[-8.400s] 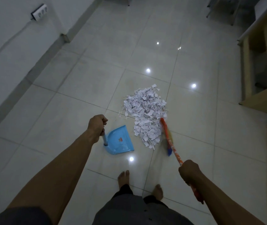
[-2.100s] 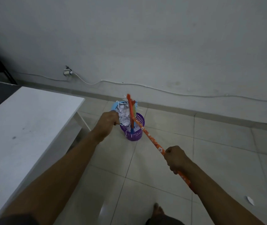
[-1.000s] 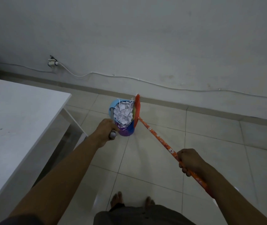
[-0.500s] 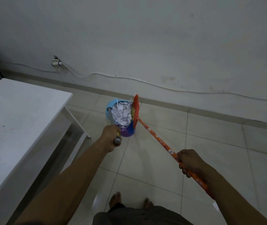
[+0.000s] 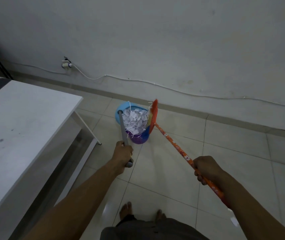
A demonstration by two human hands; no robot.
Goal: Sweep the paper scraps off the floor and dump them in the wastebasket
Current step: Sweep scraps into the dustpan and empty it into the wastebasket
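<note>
**Loaded dustpan point(image 5: 120, 110) over the wastebasket point(image 5: 138, 139)**

The left hand point(image 5: 123, 154) grips the blue dustpan's grey handle, holding the pan above the purple wastebasket with paper scraps point(image 5: 134, 121) heaped in it. The right hand point(image 5: 205, 168) is wrapped round the orange broom point(image 5: 174, 142), whose head lies against the heap's right side. One stray scrap point(image 5: 234, 221) (small, white) lies on the tiles beside the right forearm.

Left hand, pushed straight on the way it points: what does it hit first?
Probably the purple wastebasket just ahead, under the dustpan the left hand holds; depth is unclear, so it might pass over the rim.
</note>
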